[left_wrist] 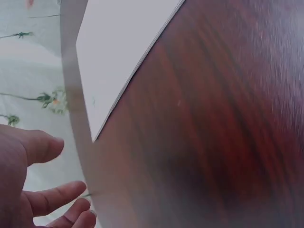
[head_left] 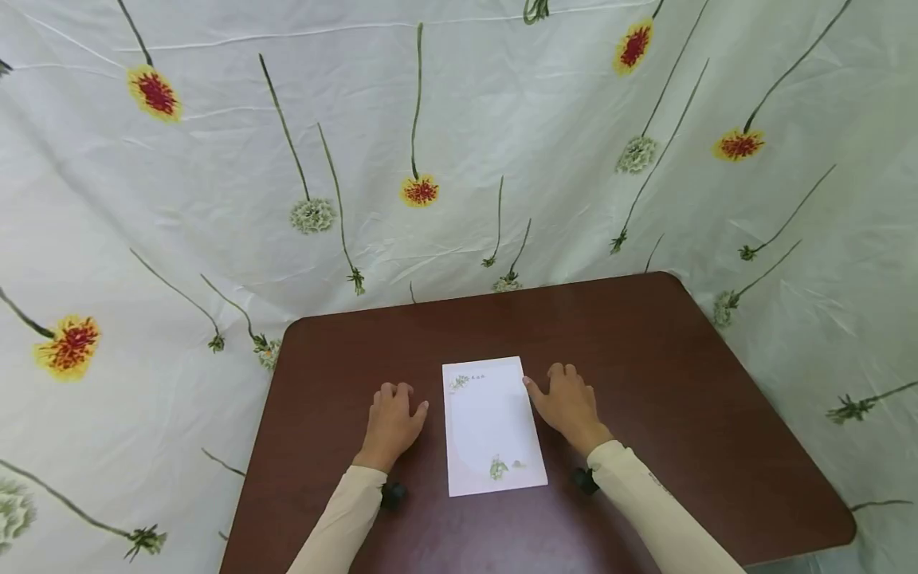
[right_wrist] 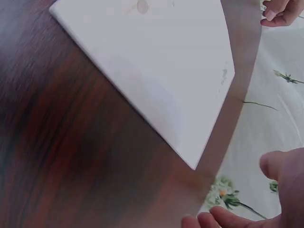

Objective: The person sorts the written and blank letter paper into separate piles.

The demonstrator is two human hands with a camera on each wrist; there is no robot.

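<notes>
A white paper pad [head_left: 491, 422] with small green plant prints at its top left and lower right lies on the table. In the left wrist view the pad [left_wrist: 118, 42] shows a thin layered edge. My left hand [head_left: 392, 422] is just left of it, fingers relaxed and thumb toward the pad, holding nothing. On the other side is my right hand [head_left: 569, 405], its thumb tip right at the pad's right edge in the head view. In the right wrist view the fingers [right_wrist: 223, 217] are loosely bent, apart from the pad [right_wrist: 152, 71].
The dark brown wooden table [head_left: 358, 351] has rounded corners. Behind and around it hangs a white cloth [head_left: 466, 104] printed with flowers. A small black device [head_left: 393, 495] is at the left wrist, another black device [head_left: 586, 480] at the right.
</notes>
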